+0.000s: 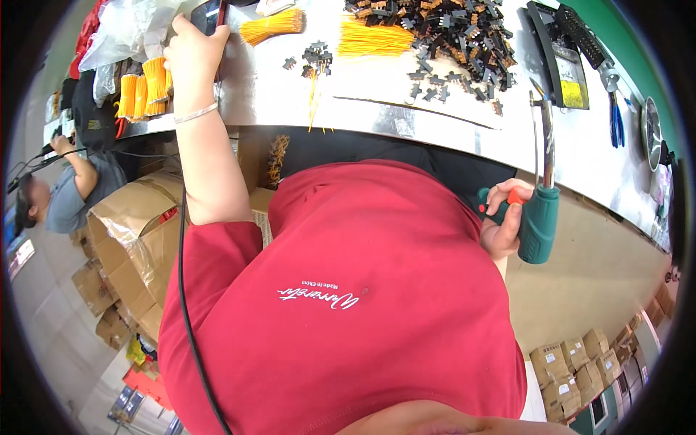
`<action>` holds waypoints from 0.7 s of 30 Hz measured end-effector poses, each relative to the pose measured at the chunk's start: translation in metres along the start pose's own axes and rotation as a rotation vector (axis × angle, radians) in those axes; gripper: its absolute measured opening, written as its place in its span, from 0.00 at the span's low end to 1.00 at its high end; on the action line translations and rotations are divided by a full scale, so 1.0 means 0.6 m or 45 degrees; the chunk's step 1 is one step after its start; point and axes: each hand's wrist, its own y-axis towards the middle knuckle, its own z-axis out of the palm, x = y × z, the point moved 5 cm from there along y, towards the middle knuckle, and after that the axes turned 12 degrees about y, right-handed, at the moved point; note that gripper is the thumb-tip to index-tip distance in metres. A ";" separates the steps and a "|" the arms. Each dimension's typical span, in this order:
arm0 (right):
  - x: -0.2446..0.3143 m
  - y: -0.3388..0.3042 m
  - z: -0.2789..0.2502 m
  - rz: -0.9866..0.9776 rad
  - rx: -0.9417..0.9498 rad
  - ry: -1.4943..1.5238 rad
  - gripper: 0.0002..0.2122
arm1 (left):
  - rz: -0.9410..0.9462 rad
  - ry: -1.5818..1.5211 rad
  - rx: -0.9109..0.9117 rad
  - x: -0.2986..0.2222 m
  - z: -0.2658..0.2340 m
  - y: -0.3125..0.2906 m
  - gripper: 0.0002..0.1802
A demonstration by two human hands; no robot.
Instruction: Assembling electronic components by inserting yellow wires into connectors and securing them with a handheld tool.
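Note:
My right hand (502,221) is closed round the grip of a green soldering gun (538,225), fingers by its red trigger. The gun's metal barrel points away from me, over the table edge. At the far left of the table, my left hand (197,54) reaches out to a dark, flat, phone-like device (206,16) with a red edge. Thumb and fingers lie at its two sides; part of it is beyond the picture. Small black switch-like parts (317,58) lie right of that hand, with thin yellow wires (313,98) running from them toward the near edge.
A big heap of black parts (464,36) and yellow wires (373,36) lie on a white board. Wire bundles (145,90) and a clear plastic bag (127,32) are at left. A stand (569,65) is at right. A co-worker (72,181) sits beyond cardboard boxes (138,217).

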 end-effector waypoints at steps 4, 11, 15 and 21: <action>0.002 -0.001 0.005 -0.002 0.001 -0.010 0.07 | -0.057 0.002 -0.089 0.008 0.002 0.003 0.49; 0.004 0.002 0.002 -0.023 -0.008 -0.033 0.07 | 0.002 -0.015 -0.053 0.016 0.001 -0.014 0.48; 0.003 0.005 0.008 -0.004 0.004 -0.016 0.07 | 0.182 -0.298 -0.554 -0.046 -0.134 -0.110 0.37; -0.001 0.003 0.004 0.017 -0.002 -0.020 0.07 | 0.704 -0.949 -0.270 -0.157 -0.181 -0.221 0.10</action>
